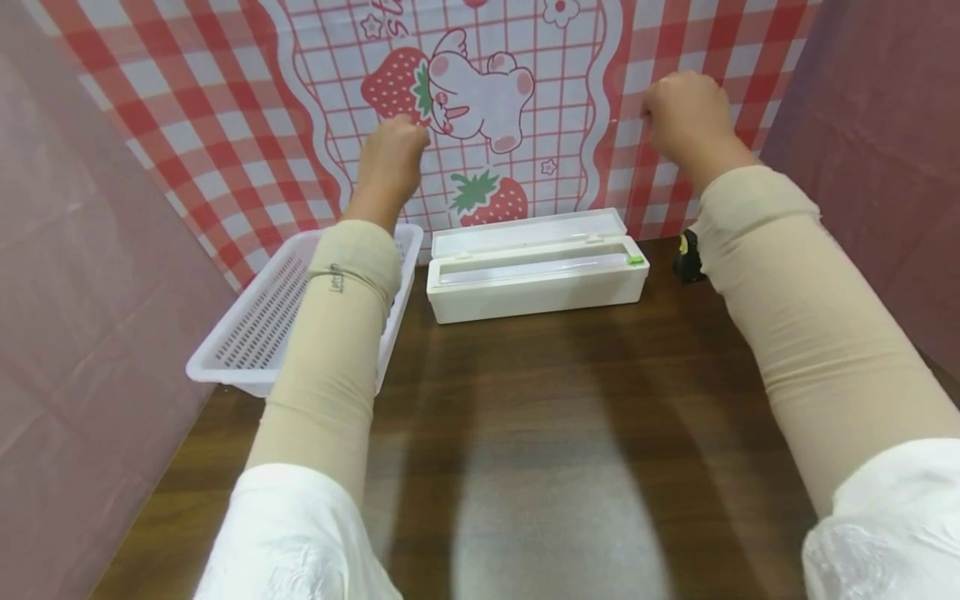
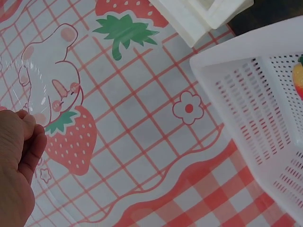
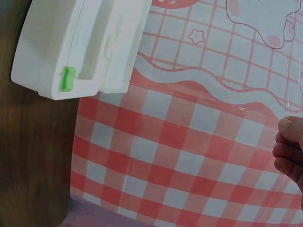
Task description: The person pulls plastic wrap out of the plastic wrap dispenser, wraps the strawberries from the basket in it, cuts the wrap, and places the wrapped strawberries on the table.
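My left hand (image 1: 393, 167) is raised in front of the patterned backdrop, thumb and fingers pinched together. Glints of thin, clear cling film (image 2: 35, 85) show at its fingertips in the left wrist view. Higher and to the right, my right hand (image 1: 690, 121) pinches in the same way, with faint creases of the film beside it in the right wrist view. The film is nearly invisible in the head view. Below and between the hands stands a long white cling film dispenser (image 1: 540, 292), its lid (image 1: 532, 233) tilted back and a green slider (image 1: 636, 260) at its right end.
A white perforated basket (image 1: 258, 333) stands left of the dispenser, partly hidden by my left arm. It holds a small yellow-and-red item (image 2: 298, 80). A black-and-yellow object (image 1: 687, 258) sits by my right sleeve. The red-and-white checked backdrop (image 1: 225, 150) rises behind the brown table (image 1: 525, 400).
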{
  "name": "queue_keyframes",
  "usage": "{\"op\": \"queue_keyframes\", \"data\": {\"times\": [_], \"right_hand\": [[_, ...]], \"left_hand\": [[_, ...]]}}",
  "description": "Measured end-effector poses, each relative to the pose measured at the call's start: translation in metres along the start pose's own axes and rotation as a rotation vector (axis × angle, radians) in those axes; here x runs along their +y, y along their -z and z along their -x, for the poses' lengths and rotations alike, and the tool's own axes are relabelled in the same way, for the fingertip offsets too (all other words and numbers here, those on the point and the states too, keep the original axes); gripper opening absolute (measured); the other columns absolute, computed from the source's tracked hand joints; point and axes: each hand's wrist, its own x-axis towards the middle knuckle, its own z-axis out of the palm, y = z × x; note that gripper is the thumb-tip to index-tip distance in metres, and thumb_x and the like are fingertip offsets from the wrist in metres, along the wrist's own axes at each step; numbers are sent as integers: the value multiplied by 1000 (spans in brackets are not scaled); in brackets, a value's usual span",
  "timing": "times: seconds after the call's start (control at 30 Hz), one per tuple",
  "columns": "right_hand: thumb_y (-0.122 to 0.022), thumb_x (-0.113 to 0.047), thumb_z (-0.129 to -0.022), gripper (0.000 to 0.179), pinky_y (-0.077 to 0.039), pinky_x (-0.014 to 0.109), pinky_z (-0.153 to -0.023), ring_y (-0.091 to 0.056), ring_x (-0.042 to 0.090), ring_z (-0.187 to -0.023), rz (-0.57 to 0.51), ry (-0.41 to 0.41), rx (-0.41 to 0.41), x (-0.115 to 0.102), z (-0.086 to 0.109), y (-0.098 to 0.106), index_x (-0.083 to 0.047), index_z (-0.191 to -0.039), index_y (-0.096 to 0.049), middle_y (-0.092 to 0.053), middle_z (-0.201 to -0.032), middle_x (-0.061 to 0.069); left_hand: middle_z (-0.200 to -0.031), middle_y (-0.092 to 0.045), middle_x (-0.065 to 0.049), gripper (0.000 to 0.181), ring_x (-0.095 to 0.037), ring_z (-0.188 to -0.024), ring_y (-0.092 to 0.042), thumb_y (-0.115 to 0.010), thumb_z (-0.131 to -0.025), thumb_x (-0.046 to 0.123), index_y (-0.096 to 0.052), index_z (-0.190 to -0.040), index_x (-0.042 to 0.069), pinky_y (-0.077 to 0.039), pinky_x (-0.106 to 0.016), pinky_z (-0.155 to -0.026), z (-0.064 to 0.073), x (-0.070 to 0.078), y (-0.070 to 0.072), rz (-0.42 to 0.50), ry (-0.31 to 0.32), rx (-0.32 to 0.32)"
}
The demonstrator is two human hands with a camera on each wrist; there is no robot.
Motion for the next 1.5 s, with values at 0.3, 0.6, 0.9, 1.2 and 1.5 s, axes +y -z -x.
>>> {"op": "queue_keyframes", "data": {"times": [0.3, 0.6, 0.9, 1.2, 1.5], "right_hand": [[-45, -2, -99, 26, -43, 58, -98, -51, 50, -107, 11, -18, 20, -2, -3, 6, 14, -114, -59, -58, -113, 34], [-43, 1, -97, 26, -43, 58, -96, -52, 50, -105, 18, -5, 58, 1, -7, 13, 15, -112, -60, -59, -110, 34], [-42, 0, -96, 26, -43, 59, -95, -52, 50, -104, 42, 19, 98, 2, -7, 21, 15, -104, -62, -60, -108, 34], [-39, -1, -97, 29, -42, 59, -96, -52, 50, -103, 42, 34, 153, 2, -8, 29, 16, -103, -62, -60, -106, 34], [-36, -2, -96, 29, -43, 63, -86, -52, 50, -99, 58, 21, 154, 2, -8, 37, 13, -101, -61, -60, -102, 32]], "left_hand": [[-117, -65, -17, 23, -31, -108, -60, -58, -91, -7, -69, -109, -1, -48, -38, -97, -4, -1, 11, -13, -19, 22], [-119, -63, -18, 21, -31, -109, -59, -57, -94, -2, -67, -113, -1, -47, -38, -97, -8, 0, 20, -26, -21, 24], [-113, -64, -19, 19, -33, -104, -60, -57, -94, -3, -67, -109, -3, -49, -39, -95, -8, 0, 28, -55, -46, 79], [-115, -63, -19, 23, -33, -105, -59, -56, -89, -10, -67, -108, -4, -48, -39, -95, -10, 1, 39, -56, -29, 81], [-113, -63, -21, 19, -36, -99, -60, -53, -89, -11, -66, -102, -7, -51, -43, -90, -11, 1, 45, -48, -37, 121]]}}
